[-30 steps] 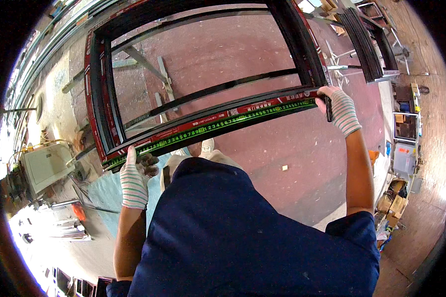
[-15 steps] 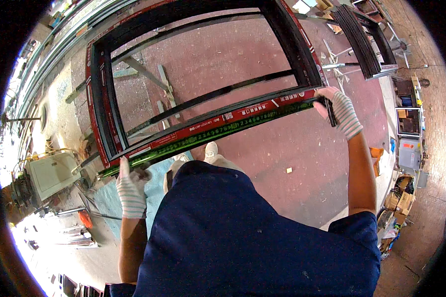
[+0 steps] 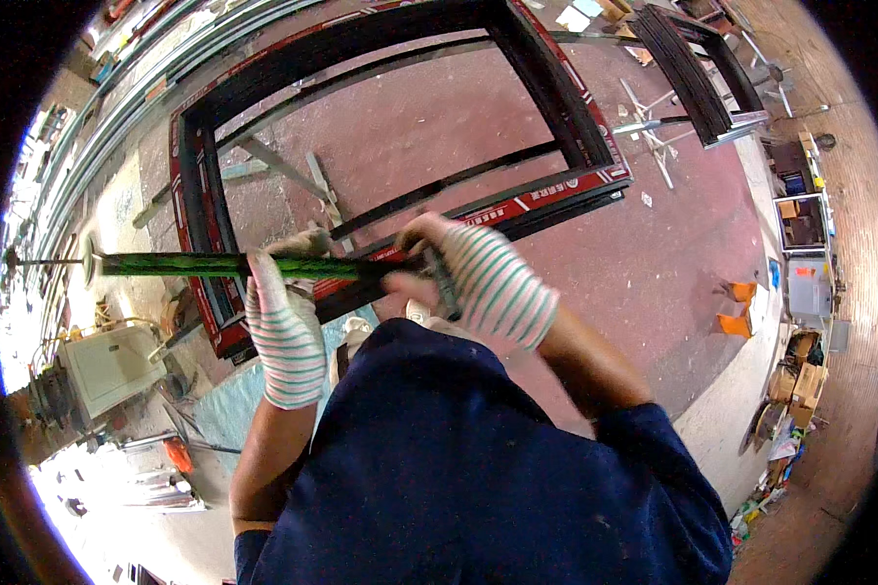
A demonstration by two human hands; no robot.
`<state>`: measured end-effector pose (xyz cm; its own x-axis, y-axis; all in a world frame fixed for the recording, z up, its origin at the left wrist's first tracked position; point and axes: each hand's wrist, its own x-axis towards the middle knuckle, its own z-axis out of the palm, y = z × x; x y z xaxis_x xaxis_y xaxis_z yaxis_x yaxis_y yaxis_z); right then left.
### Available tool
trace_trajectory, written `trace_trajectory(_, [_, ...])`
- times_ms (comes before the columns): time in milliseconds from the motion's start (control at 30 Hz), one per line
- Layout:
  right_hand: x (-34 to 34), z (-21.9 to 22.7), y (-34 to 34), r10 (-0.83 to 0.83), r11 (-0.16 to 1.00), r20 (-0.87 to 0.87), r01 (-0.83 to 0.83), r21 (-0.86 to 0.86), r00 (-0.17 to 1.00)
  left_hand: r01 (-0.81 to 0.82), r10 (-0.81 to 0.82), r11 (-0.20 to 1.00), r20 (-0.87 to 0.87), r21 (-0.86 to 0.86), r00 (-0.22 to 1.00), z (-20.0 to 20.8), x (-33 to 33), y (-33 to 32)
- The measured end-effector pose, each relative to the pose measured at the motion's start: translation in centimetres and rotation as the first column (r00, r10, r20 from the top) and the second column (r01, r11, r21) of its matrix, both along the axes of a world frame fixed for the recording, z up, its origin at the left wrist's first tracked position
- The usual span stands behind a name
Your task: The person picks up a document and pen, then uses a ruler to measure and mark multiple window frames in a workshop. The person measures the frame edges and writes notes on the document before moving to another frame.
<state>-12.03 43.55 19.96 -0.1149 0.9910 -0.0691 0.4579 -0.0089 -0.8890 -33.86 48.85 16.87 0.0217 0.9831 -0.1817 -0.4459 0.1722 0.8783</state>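
Observation:
A tape measure with a green blade [image 3: 176, 264] stretches level across my front, above the near left part of a large dark rectangular frame [image 3: 548, 192] faced with red printed film. My left hand [image 3: 288, 336], in a white glove with green stripes, is closed around the blade, whose free end sticks out to the left. Gloved the same way, my right hand [image 3: 493, 278] grips the dark tape measure case [image 3: 443, 285] at the blade's other end. The right fingers are a little blurred, and much of the case is hidden by them.
The frame rests on bars above a reddish floor [image 3: 556, 283]. Another stack of dark frames [image 3: 678, 73] stands at the far right. Long metal profiles [image 3: 117, 88] lie at the far left. A pale panel [image 3: 112, 356] is at left; boxes [image 3: 800, 385] line the right side.
Both hands have come closer together, the right one moving far to the left. The tape blade has left the frame's near edge, and its stretched length is shorter.

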Motion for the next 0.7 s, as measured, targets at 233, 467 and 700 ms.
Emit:
trace_trajectory(233, [-1.0,-2.8,-1.5,0.127,0.991,-0.353,-0.099,0.095,0.927,0.117,-0.108,0.974,0.056,-0.194,0.993,-2.0,-0.4,-2.4])
trace_trajectory(467, [8.4,-9.8,1.4,-0.065,0.843,0.584,-0.269,0.466,0.809,-0.021,0.023,0.98,0.008,-0.196,1.0,-2.6,-4.0,-1.9])
trace_trajectory(700, [8.9,-9.5,3.2,0.002,0.882,0.698,-0.33,0.336,0.716,-0.063,0.046,0.958,-0.069,-0.28,0.997,-5.1,-8.1,-1.2])
